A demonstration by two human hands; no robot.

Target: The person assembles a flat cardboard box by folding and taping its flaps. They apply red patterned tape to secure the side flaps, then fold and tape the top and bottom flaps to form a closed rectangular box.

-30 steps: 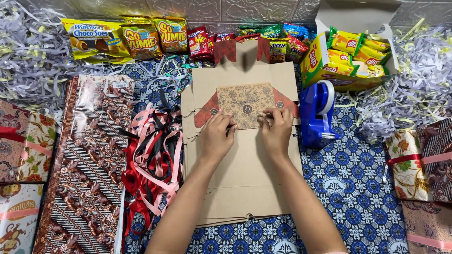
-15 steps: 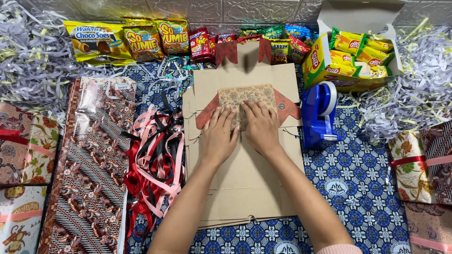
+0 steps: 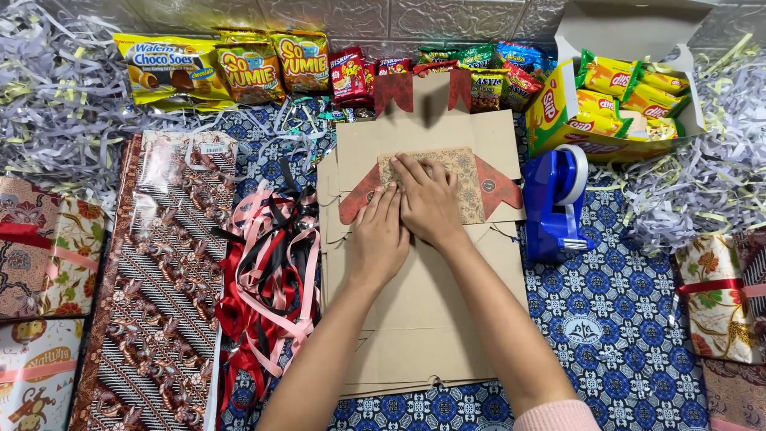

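Observation:
A flat brown cardboard box (image 3: 423,311) lies unfolded on the patterned blue cloth in the middle. Its top flap, with a printed brown panel (image 3: 463,172) and red side tabs, is folded down. My left hand (image 3: 379,239) lies flat on the cardboard just below the flap. My right hand (image 3: 427,199) presses flat on the printed panel, partly over the left hand's fingertips. Neither hand grips anything.
A blue tape dispenser (image 3: 558,199) stands right of the box. Pink, red and black ribbons (image 3: 271,271) and batik wrapping paper (image 3: 159,279) lie to the left. Snack packets (image 3: 239,68) line the back, with an open snack carton (image 3: 614,104) at back right. Shredded paper and wrapped gifts (image 3: 722,295) fill both sides.
Both hands slid from the outer edges of the printed flap toward its middle; my right hand now overlaps my left. The flap lies flatter.

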